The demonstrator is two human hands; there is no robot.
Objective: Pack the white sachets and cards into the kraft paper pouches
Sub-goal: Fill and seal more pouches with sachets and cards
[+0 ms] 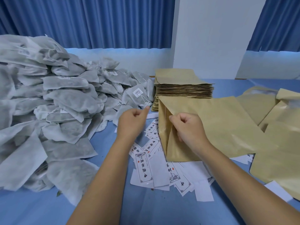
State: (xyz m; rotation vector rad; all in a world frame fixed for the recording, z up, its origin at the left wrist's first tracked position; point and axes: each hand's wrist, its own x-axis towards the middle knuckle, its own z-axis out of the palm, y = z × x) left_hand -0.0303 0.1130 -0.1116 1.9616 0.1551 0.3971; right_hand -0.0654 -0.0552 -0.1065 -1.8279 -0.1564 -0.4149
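A person's two bare forearms reach up from the bottom of the frame over a blue table. At centre, the left hand has its fingers curled, with one fingertip touching the gathered drawstring neck of a white sachet. This sachet lies at the near edge of a large heap of sachets filling the left side. Whether the neck is already pinched cannot be told. Just right of centre, the right hand grips the open edge of a kraft pouch, fingers curled round the paper, holding its mouth open toward the left. Printed cards lie scattered below and between the hands. A stack of flat pouches sits above the held pouch, and more pouches lie at the right. The sachet looks light, soft and floppy, likely best lifted by its bunched neck. The pouch looks like thin, easily creased paper, best held at the rim of its mouth.
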